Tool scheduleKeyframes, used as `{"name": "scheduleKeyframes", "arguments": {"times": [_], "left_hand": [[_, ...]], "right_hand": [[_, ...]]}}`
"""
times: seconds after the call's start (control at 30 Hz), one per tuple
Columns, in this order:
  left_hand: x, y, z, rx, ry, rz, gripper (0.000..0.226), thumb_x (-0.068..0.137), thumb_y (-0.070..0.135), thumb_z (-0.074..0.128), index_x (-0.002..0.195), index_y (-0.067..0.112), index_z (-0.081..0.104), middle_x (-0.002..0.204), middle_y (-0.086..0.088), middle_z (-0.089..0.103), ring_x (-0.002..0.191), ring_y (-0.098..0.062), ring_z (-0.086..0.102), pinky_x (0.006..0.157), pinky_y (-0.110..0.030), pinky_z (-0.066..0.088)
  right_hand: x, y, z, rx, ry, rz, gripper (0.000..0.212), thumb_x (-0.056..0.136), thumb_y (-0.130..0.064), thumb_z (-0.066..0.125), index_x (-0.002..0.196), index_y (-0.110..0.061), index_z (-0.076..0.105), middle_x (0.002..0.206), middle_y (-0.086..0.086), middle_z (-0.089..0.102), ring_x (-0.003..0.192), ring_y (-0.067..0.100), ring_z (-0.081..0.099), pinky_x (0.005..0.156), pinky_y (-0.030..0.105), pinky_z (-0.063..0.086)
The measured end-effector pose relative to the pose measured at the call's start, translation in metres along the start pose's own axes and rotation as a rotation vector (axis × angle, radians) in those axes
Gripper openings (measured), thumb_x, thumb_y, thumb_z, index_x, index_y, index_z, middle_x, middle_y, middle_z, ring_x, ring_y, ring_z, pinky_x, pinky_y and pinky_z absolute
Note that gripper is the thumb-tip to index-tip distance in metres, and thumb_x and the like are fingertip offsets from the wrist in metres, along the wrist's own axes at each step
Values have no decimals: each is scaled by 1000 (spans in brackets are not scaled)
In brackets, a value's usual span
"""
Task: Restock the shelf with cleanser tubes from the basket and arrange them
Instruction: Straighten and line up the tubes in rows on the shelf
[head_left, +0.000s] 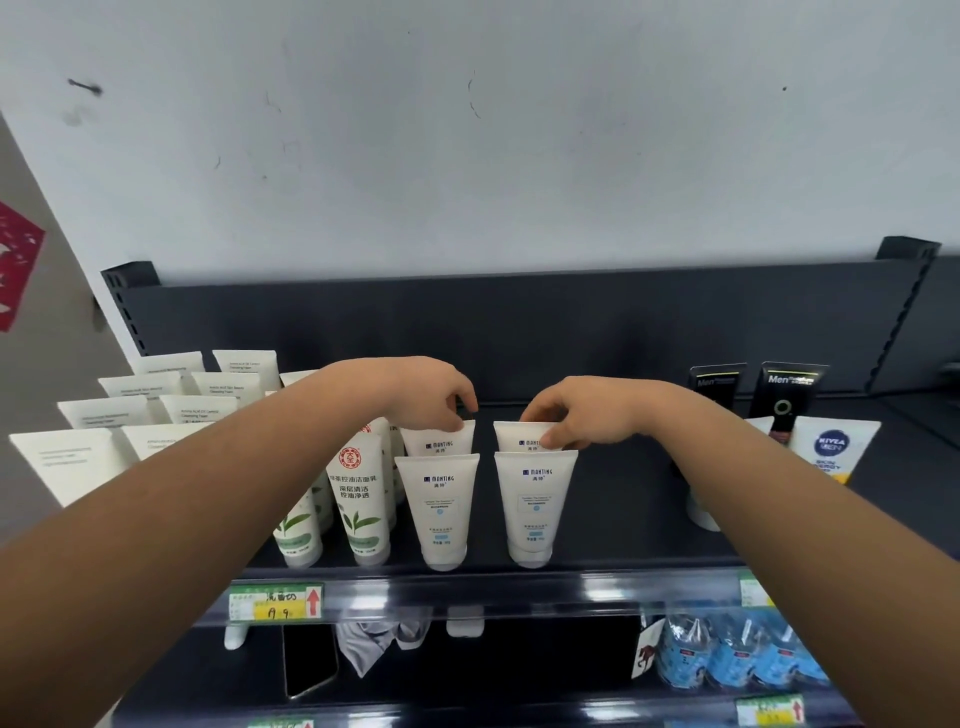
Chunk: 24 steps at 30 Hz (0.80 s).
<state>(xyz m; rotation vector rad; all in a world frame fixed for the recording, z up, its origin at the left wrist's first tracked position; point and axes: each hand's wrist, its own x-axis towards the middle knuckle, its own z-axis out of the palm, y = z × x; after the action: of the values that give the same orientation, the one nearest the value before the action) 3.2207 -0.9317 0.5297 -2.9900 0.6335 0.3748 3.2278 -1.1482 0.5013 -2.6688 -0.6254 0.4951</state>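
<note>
Two white Manting cleanser tubes stand cap-down at the front of the dark shelf (623, 519), the left one (439, 512) and the right one (534, 506). Behind each stands another such tube. My left hand (434, 397) pinches the top edge of the rear left tube (439, 441). My right hand (574, 418) pinches the top of the rear right tube (519, 439). Both rear tubes are upright, partly hidden by the front ones. The basket is out of view.
Green-leaf tubes (363, 499) stand just left of the Manting tubes, and rows of plain white tubes (156, 410) fill the far left. Black men's tubes (784, 400) and a Nivea Men tube (834, 452) stand at right. Water bottles (727, 654) sit on the lower shelf.
</note>
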Motion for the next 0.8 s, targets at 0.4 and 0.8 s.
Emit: {"name": "scheduleKeyframes", "arguments": {"times": [0.4,0.8], "left_hand": [[7,48,-2,-51,249,1,50,97,38,48,145,28,38,146,5,47,132,-17,44,106,-35,39],[22,119,1,18,332,157,67,97,35,46,154,20,15,162,-2,12,147,-20,21,122,-39,10]], "right_hand": [[-49,35,-16,-201,230,36,51,96,-22,54,145,-27,40,148,-5,44,134,14,42,108,29,36],[-135,98,-24,-224,397,314,63,92,-14,56,150,-18,31,155,4,34,139,23,36,111,31,31]]}}
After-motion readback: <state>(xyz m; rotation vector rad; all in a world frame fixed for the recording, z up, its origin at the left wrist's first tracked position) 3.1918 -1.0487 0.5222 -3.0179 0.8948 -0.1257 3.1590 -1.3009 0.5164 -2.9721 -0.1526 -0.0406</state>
